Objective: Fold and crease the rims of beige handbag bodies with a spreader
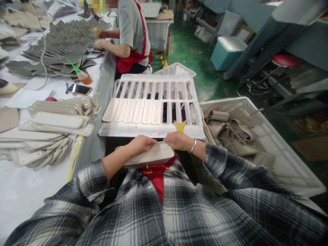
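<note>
A cream, leather-like piece with rounded corners lies over my lap. My left hand pinches its far edge near the middle. Close beside it, my right hand grips the same edge toward the right corner; a silver bracelet circles that wrist. Fingers of both hands are closed, and the fingertips are partly hidden. Just beyond them stands a white slotted rack, with several flat cream strips side by side over its near-left slots. A yellow notched piece sits at its front edge.
At left, a white table carries stacked cream strips, grey cut pieces, a glue bottle and a phone. A white crate with beige pieces stands right. Ahead, a co-worker handles pieces at the table.
</note>
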Tool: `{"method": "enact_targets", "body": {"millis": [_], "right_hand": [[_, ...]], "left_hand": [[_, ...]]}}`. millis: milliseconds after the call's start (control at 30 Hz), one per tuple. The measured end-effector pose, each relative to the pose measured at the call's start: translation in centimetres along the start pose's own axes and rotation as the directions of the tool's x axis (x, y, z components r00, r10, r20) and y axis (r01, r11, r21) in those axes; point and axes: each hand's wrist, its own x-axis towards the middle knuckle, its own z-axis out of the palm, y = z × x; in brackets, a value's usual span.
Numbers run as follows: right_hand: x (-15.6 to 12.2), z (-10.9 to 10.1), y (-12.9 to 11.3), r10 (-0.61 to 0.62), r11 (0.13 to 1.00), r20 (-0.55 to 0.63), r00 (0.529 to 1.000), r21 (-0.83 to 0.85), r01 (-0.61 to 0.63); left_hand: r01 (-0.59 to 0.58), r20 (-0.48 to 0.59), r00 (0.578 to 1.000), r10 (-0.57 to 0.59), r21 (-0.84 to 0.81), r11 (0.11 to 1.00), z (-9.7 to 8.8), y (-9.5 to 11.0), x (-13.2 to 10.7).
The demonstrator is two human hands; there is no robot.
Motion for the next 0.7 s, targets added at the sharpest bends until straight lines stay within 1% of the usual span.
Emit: {"method": "enact_targets", "body": {"millis": [67, 167, 267, 333, 400, 467, 533, 600, 700], "right_hand": [[0.0, -0.2, -0.2, 0.001, 1.0, 0.035, 0.999, -0.028, 0.0], [-0.1, -0.7, -0.6, 0.001, 0.997, 0.087, 0.996, -0.081, 0.006], [-0.1, -1.3, -0.9, -0.001, 0.996, 0.124, 0.992, -0.087, 0.012], [0.4, -1.6, -0.6, 0.019, 0.999, 0.124, 0.992, -0.032, -0.015], [1.3, -1.9, 0.0, 0.031, 0.997, 0.125, 0.992, 0.06, -0.039], [2.6, -1.9, 0.8, 0.028, 0.984, 0.161, 0.987, 0.17, -0.055], [4.1, -1.6, 1.7, 0.019, 0.954, 0.253, 0.967, 0.284, -0.093], [5.3, -1.3, 2.5, 0.007, 0.908, 0.358, 0.934, 0.389, -0.156], [6.4, -0.7, 3.2, -0.061, 0.83, 0.453, 0.889, 0.518, -0.207]], "left_hand": [[-0.042, 0.024, 0.999, 0.039, 0.149, 0.988, 0.2, 0.5, 0.0], [-0.097, 0.085, 0.994, 0.07, 0.363, 0.927, 0.4, 1.1, 0.0], [-0.145, 0.134, 0.987, 0.092, 0.475, 0.868, 0.4, 1.6, 0.0], [-0.168, 0.144, 0.984, 0.109, 0.513, 0.842, 0.3, 1.9, -0.1], [-0.179, 0.142, 0.983, 0.121, 0.542, 0.821, 0.3, 2.2, -0.2], [-0.182, 0.137, 0.983, 0.125, 0.565, 0.805, 0.4, 2.5, -0.2], [-0.181, 0.134, 0.983, 0.126, 0.579, 0.795, 0.4, 2.8, -0.3], [-0.177, 0.129, 0.984, 0.125, 0.575, 0.798, 0.4, 2.6, -0.4], [-0.189, 0.131, 0.981, 0.142, 0.484, 0.854, -0.2, 1.1, -0.9]]}}
